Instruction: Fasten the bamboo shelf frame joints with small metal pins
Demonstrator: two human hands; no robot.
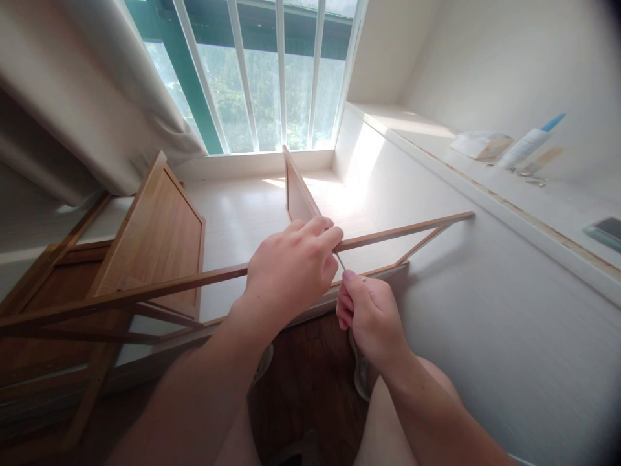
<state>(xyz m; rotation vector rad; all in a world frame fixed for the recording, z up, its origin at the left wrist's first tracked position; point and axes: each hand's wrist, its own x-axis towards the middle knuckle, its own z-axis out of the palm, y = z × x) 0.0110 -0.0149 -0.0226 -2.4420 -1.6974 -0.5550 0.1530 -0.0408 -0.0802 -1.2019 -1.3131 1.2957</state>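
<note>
Gripping the rail (402, 232) from above, the left hand (294, 259) has its fingers curled over the wood. The right hand (371, 310), nearer and to the right, pinches a thin metal rod (341, 261) between thumb and forefinger. Key relation: the rod extends far and slightly left from the right fingertips, long axis slanting near-right to far-left, its far end at the rail just beside the left fingertips. Cannot tell whether that end is seated in the wood or only touching; the left fingers crowd the spot. The rail runs from near left to far right, so the rod meets it at a steep angle. Of the 2 hands, the right is nearer the rod, being in contact with it. On the far side of the rail are 2 wooden panels: left panel (160, 239), larger in view; right panel (301, 194), partly hidden behind the left hand. Window (262, 84) at far centre.
</note>
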